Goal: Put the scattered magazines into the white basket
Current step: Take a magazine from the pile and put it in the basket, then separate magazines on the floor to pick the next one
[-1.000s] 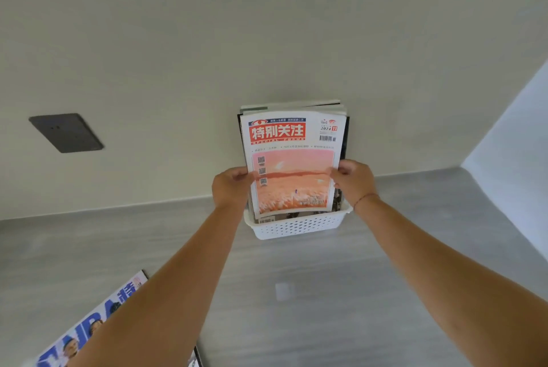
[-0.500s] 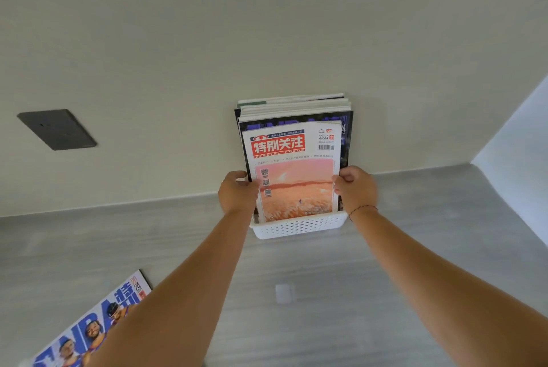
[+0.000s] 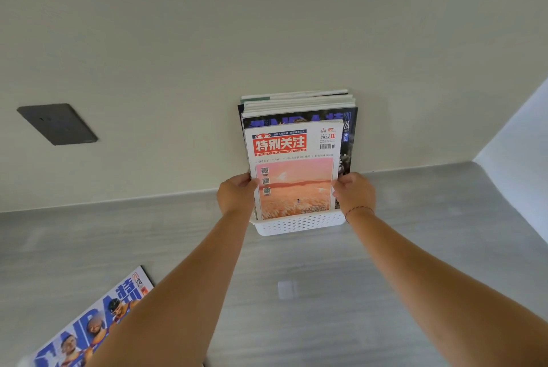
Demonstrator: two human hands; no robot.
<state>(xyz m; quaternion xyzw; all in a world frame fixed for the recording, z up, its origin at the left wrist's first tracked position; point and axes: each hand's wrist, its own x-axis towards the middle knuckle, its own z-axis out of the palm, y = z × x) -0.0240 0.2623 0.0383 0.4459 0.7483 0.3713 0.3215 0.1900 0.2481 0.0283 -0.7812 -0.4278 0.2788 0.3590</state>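
Left hand (image 3: 237,194) pinches the left edge of the orange-cover magazine (image 3: 293,165) and right hand (image 3: 354,193) pinches the right edge, fingers curled round the sides at mid-height. Thumb placement is not clear on either side.

The magazine stands upright with its cover facing the camera. Its bottom edge is below the rim of the white basket (image 3: 299,226), in front of a dark-cover magazine (image 3: 347,129) and several more issues (image 3: 296,100) stacked behind. The basket sits on the grey table (image 3: 385,277) against the wall.

Step, as judged: seating this issue in the front slot, nearly done. I cannot tell if the bottom edge touches the basket floor.

Next move calls for letting go with both hands at once so it leans back on the stack and does not tip forward. At least 1 magazine is left, the blue basketball magazine (image 3: 89,328) lying flat at the near left of the table, well apart from the basket. That means a reach back and left.
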